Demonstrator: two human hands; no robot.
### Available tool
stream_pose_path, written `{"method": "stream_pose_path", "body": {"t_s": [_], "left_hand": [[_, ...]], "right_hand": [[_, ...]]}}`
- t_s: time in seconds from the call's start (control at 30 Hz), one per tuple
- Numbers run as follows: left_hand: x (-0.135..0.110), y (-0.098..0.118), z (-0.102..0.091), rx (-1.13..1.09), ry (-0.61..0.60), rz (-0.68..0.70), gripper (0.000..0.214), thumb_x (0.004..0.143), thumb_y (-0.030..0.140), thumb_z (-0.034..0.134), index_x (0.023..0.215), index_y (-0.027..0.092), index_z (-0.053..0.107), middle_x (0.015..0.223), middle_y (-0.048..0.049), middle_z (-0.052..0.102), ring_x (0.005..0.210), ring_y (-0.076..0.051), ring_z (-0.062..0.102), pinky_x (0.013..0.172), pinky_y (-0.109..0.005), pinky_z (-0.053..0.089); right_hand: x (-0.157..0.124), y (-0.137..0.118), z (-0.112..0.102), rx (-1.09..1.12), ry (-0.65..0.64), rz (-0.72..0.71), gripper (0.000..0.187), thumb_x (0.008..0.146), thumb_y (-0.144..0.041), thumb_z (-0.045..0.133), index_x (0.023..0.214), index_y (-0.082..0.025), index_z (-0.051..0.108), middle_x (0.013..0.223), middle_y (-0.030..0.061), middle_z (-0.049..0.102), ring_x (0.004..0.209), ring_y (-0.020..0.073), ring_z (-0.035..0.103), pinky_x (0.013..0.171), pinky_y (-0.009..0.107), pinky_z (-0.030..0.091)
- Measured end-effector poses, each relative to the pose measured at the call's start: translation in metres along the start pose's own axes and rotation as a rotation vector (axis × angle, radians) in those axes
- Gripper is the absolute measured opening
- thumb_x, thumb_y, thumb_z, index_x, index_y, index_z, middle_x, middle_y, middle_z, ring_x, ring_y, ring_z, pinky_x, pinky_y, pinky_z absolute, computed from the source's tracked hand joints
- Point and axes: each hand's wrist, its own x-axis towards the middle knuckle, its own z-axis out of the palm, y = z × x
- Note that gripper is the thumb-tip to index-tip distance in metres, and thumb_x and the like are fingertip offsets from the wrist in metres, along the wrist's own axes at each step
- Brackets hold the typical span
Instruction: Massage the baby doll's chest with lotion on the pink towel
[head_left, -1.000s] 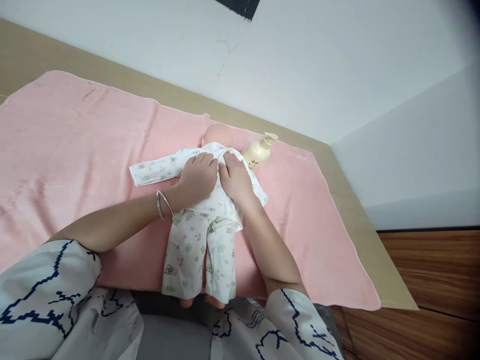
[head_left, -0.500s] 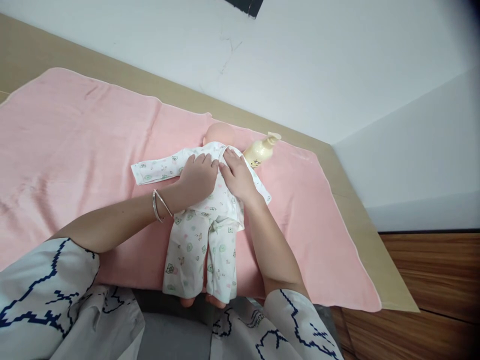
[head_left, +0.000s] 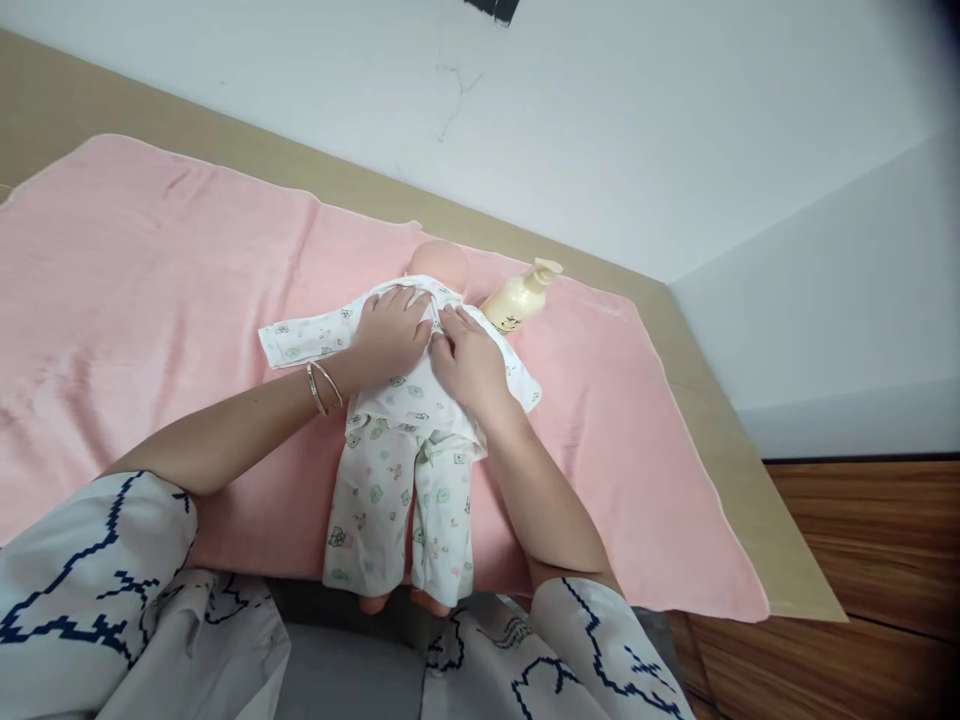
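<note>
A baby doll [head_left: 439,264] lies stretched out on a pink blanket [head_left: 187,260], its bald head away from me and no face showing. It wears a white printed top [head_left: 390,395] and matching trousers [head_left: 375,500]; its feet stick out at the near edge. My left hand [head_left: 391,335] rests on the upper left of the top, fingers spread near the collar. On the upper right of the top lies my right hand [head_left: 471,365], fingers stretched out and thumb apart. Neither hand visibly grips anything. Cloth under both palms is hidden.
A cream pump bottle [head_left: 519,300] lies tilted beside the doll's right-hand shoulder. Beneath the blanket is a tan tabletop [head_left: 600,268], bordered by a white wall [head_left: 600,130]. Brown wooden boards [head_left: 885,540] show lower right.
My left hand has moved up toward the collar and its fingers have spread. My right hand has slid slightly down and left. The doll and bottle stay about where they were.
</note>
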Motion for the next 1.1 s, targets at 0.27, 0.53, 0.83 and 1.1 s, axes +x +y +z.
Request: {"method": "stream_pose_path", "body": {"t_s": [0.27, 0.53, 0.83, 1.1], "left_hand": [[-0.006, -0.003, 0.02, -0.077, 0.106, -0.01, 0.046, 0.099, 0.028, 0.04, 0.141, 0.014, 0.054, 0.151, -0.0132, 0.053, 0.144, -0.03, 0.043, 0.124, -0.05, 0.027], [-0.023, 0.03, -0.009, 0.108, 0.049, -0.007, 0.044, 0.1, 0.019, 0.034, 0.138, 0.008, 0.055, 0.144, -0.0215, 0.057, 0.134, -0.034, 0.053, 0.11, -0.052, 0.042], [-0.002, 0.008, -0.007, 0.052, -0.077, -0.149, 0.058, 0.1, 0.032, 0.04, 0.146, -0.003, 0.043, 0.153, -0.0262, 0.047, 0.146, -0.034, 0.041, 0.121, -0.046, 0.032], [-0.028, 0.04, -0.016, 0.152, -0.044, -0.058, 0.051, 0.102, 0.026, 0.034, 0.144, 0.001, 0.048, 0.151, -0.0295, 0.048, 0.143, -0.039, 0.046, 0.115, -0.056, 0.036]], "right_hand": [[0.015, 0.026, 0.009, 0.041, -0.021, 0.013, 0.058, 0.101, -0.039, 0.035, 0.152, -0.013, 0.043, 0.163, 0.0153, 0.038, 0.155, 0.028, 0.029, 0.128, 0.055, 0.02], [0.017, 0.032, 0.009, 0.042, -0.065, -0.037, 0.061, 0.097, -0.033, 0.038, 0.155, -0.016, 0.035, 0.168, 0.0117, 0.027, 0.158, 0.0252, 0.02, 0.129, 0.055, 0.017], [-0.009, -0.008, 0.001, -0.171, -0.016, -0.072, 0.053, 0.095, -0.022, 0.036, 0.14, -0.004, 0.056, 0.15, 0.0205, 0.054, 0.145, 0.0351, 0.045, 0.124, 0.054, 0.033], [0.01, 0.019, 0.005, 0.009, -0.031, -0.036, 0.054, 0.098, -0.031, 0.033, 0.146, -0.011, 0.05, 0.16, 0.0141, 0.043, 0.153, 0.0285, 0.035, 0.126, 0.052, 0.029]]}}
